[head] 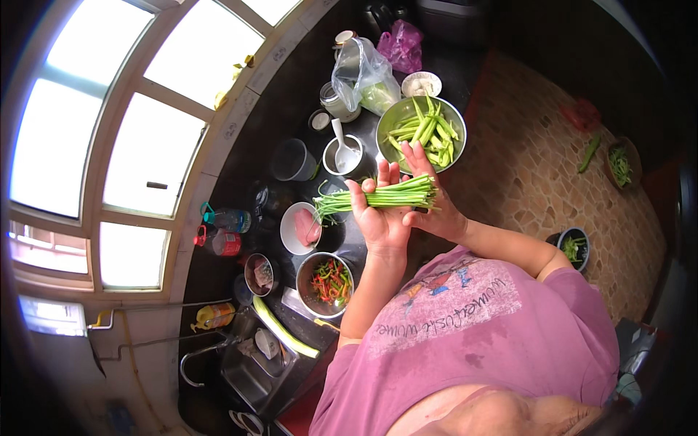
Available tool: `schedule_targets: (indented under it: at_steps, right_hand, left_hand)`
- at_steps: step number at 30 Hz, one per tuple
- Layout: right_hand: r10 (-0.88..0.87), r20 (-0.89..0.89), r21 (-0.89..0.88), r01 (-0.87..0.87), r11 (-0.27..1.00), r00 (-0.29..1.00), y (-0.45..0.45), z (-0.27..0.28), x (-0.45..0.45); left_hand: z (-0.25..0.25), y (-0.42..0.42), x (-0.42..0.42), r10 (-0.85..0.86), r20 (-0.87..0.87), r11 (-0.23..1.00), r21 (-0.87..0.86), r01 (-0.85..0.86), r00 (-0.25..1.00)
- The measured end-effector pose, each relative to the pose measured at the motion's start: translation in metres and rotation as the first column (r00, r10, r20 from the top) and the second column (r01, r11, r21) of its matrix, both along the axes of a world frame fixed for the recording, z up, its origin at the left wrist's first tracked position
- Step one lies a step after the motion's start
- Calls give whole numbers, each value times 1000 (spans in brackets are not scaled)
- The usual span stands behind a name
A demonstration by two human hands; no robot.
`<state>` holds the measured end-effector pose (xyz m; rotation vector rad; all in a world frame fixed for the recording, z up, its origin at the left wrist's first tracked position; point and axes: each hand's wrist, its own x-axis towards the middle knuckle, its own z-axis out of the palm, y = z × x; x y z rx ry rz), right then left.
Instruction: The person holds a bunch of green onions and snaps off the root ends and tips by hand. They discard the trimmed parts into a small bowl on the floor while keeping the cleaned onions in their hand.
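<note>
A bunch of thin green vegetable stalks (381,197) lies sideways across my left hand (380,218), with the thumb and curled fingers around it. My right hand (439,210) is held up at the even ends of the stalks, fingers spread, its palm against or close to them. Curled tips hang out on the left. Just beyond the hands, a steel bowl (462,133) holds long green pods that look like okra (428,131). Left of the bunch stands a white bowl (289,240) with pink raw meat (307,228).
A steel bowl of cut red and green peppers (330,280) stands near my left forearm. Beyond are a pot with a white spoon (344,152), jars and plastic bags (362,76). A peeled long vegetable (281,327) lies beside the sink (245,376). Vegetable containers (575,248) are on the floor.
</note>
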<state>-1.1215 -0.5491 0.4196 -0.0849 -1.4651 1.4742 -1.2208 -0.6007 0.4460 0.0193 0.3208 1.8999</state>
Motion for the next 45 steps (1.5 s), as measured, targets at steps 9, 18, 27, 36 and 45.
schedule_targets:
  at_steps: [9,18,27,36,45]
  right_hand:
    - [69,-103,-226,-90,970,992,9,33,59]
    - [324,-135,-387,-351,853,936,9,26,91]
    - [604,-87,-447,-572,687,792,-7,38,100]
    - [301,281,172,-357,918,911,-54,60,68]
    - [-95,514,641,-308,703,852,-71,68,45]
  left_hand:
    - [-4,10,90,106,78,981,153,-117,991]
    - [-21,-23,156,-82,-139,996,-47,76,987]
    - [16,-135,69,-84,-942,978,-140,-154,324]
    - [14,-121,81,-135,-725,991,-116,73,676]
    - [19,-166,58,-419,-795,883,-469,-7,439]
